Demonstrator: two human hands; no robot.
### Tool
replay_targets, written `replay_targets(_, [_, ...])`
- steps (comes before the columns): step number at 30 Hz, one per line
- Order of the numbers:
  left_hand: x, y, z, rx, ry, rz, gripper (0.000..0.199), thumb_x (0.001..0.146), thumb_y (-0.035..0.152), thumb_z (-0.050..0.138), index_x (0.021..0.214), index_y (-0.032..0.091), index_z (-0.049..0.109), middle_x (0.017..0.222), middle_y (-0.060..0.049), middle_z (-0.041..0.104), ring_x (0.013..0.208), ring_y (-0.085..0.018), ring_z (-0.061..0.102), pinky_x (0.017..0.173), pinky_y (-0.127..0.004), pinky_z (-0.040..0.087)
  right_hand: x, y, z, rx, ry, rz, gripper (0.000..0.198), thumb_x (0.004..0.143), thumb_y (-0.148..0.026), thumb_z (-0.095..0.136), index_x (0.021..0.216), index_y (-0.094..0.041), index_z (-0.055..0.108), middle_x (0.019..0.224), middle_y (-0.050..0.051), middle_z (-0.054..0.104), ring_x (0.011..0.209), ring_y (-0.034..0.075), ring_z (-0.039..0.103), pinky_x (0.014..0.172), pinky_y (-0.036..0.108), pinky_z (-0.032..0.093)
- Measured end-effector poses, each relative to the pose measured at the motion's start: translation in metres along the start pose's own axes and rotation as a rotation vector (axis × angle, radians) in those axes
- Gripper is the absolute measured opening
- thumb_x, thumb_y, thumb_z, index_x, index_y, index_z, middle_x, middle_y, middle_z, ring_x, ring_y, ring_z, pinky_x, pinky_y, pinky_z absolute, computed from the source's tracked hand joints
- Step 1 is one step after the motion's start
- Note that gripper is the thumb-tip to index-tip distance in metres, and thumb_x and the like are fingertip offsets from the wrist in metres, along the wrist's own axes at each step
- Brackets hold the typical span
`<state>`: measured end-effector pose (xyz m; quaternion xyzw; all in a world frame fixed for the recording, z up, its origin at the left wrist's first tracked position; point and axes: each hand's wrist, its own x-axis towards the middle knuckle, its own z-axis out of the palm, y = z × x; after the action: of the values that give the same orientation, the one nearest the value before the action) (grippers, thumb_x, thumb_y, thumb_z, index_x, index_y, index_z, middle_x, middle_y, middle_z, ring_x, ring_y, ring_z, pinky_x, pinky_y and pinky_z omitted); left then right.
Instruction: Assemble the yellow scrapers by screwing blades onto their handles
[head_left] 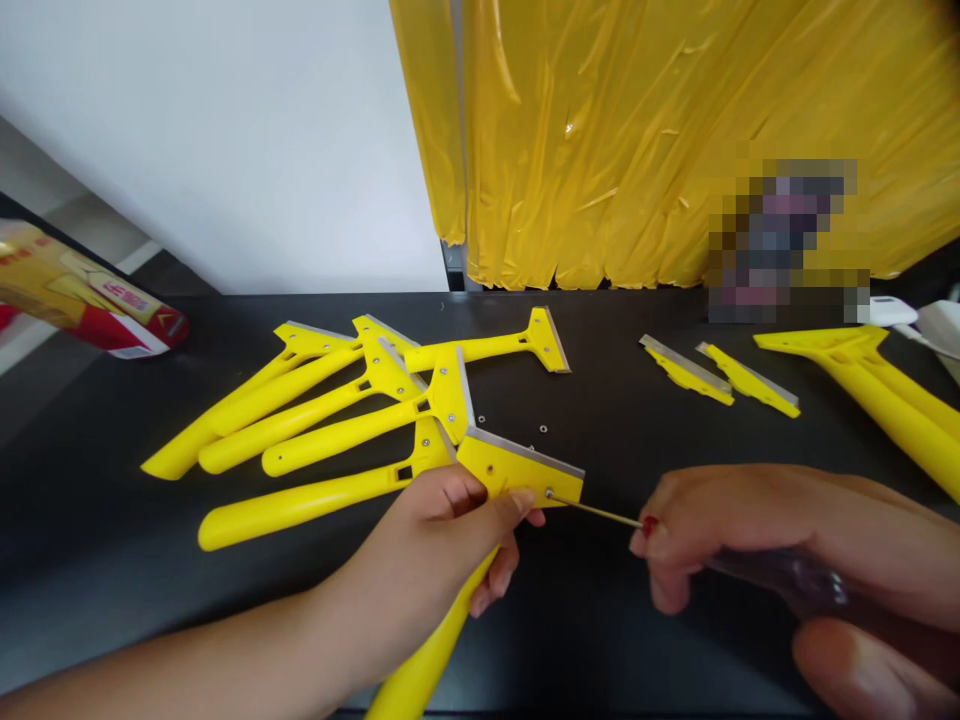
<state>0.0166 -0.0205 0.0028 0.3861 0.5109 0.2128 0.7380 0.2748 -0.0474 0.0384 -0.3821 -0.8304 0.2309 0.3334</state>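
Gripped at its head by my left hand [457, 540] is a yellow scraper [439, 640], its handle running down toward me and its metal blade edge facing away. My right hand [780, 550] is closed around a screwdriver [600, 512] with a dark see-through handle. The driver's tip meets a small screw [550, 494] at the right side of the scraper head. Left of that screw, a second hole [490, 469] shows in the head. Just beyond the blade, a few small loose screws [544, 429] lie on the black table [600, 620].
Several yellow scrapers [322, 440] lie overlapped on the left, with another scraper [480, 350] behind them. Two yellow blade pieces [686, 370] rest at right, beside yellow handles [885, 390]. A red and yellow package [97, 290] stands far left. Yellow plastic sheeting [600, 140] hangs behind.
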Motion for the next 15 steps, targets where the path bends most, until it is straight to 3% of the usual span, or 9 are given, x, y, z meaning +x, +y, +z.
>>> replay_targets(3, [0.001, 0.0, 0.0, -0.001, 0.016, -0.006, 0.028, 0.097, 0.041, 0.064, 0.088, 0.015, 0.071, 0.051, 0.003, 0.057, 0.041, -0.007, 0.043, 0.044, -0.019, 0.032, -0.005, 0.003, -0.001, -0.137, -0.015, -0.031, 0.03, 0.106, -0.049, 0.056, 0.122, -0.028, 0.067, 0.11, 0.003, 0.082, 0.1, 0.019, 0.079, 0.087, 0.021, 0.064])
replay_targets(6, [0.002, -0.001, 0.0, -0.013, 0.019, -0.011, 0.028, 0.097, 0.041, 0.064, 0.087, 0.016, 0.069, 0.05, 0.004, 0.056, 0.041, -0.008, 0.042, 0.043, -0.019, 0.031, -0.008, 0.001, 0.003, -0.268, 0.022, -0.16, 0.024, 0.106, -0.041, 0.059, 0.121, -0.026, 0.069, 0.109, 0.002, 0.082, 0.104, 0.017, 0.078, 0.099, 0.019, 0.059])
replay_targets(8, [0.002, -0.003, -0.001, -0.011, 0.012, -0.005, 0.028, 0.097, 0.042, 0.064, 0.087, 0.016, 0.068, 0.05, 0.004, 0.056, 0.041, -0.008, 0.041, 0.043, -0.02, 0.031, -0.01, -0.001, 0.008, -0.291, 0.07, -0.148, 0.023, 0.105, -0.041, 0.059, 0.12, -0.027, 0.07, 0.109, 0.002, 0.082, 0.106, 0.018, 0.077, 0.101, 0.021, 0.059])
replay_targets(12, [0.002, -0.004, 0.0, 0.006, 0.014, -0.006, 0.029, 0.097, 0.043, 0.063, 0.087, 0.016, 0.068, 0.051, 0.004, 0.056, 0.042, -0.008, 0.041, 0.044, -0.02, 0.031, -0.008, -0.001, 0.014, -0.272, 0.193, -0.087, 0.02, 0.101, -0.038, 0.065, 0.118, -0.029, 0.071, 0.103, 0.003, 0.082, 0.099, 0.023, 0.078, 0.091, 0.031, 0.064])
replay_targets(15, [0.002, -0.003, -0.001, 0.022, 0.016, -0.016, 0.03, 0.098, 0.043, 0.062, 0.087, 0.016, 0.068, 0.05, 0.004, 0.055, 0.04, -0.007, 0.041, 0.044, -0.02, 0.031, 0.003, 0.0, 0.011, -0.245, 0.152, -0.159, 0.005, 0.099, -0.03, 0.069, 0.099, -0.025, 0.068, 0.088, 0.003, 0.079, 0.088, 0.023, 0.078, 0.074, 0.031, 0.064])
